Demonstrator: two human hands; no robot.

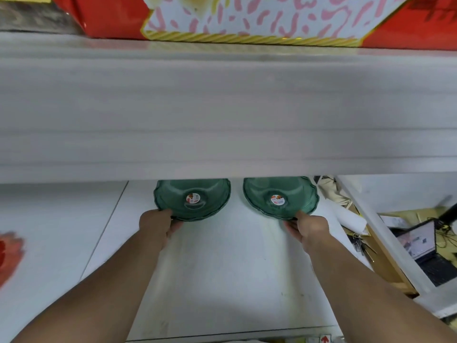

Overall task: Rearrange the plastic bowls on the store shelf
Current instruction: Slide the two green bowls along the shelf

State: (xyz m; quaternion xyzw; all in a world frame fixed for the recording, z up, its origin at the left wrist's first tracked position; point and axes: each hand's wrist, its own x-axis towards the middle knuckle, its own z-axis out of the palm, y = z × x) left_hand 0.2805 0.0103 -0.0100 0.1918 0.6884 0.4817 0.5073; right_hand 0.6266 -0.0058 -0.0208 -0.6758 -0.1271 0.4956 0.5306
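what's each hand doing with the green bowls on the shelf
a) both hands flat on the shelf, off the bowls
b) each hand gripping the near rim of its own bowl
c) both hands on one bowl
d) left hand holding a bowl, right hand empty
b: the left hand grips the near rim of the left bowl, and the right hand grips the near rim of the right bowl, side by side on the white shelf.

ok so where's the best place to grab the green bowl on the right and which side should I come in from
Take the right green bowl by its near scalloped rim, coming in from the front. The upper shelf hides its far side, so only the front edge is open. The right hand is already there, fingers curled at that rim, as the left hand is on the left green bowl.
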